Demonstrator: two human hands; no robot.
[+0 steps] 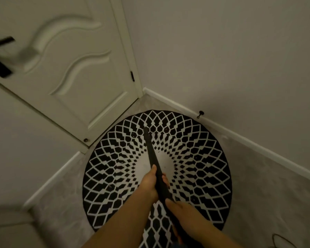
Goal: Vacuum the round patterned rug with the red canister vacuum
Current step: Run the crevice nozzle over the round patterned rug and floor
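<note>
The black vacuum wand (151,154) is gripped by the left hand (150,183) ahead and the right hand (184,214) behind. Its tip is set on the round patterned rug (204,158), which lies by the door (75,68).

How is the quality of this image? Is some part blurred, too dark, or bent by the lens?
Head view: the light is dim and flat, without glare. The door handle at the left edge is smeared by motion blur. The wide lens bends the baseboard. The rug pattern stays fairly sharp, and the black wand, held by the left hand and right hand, almost disappears against its dark parts.
</note>
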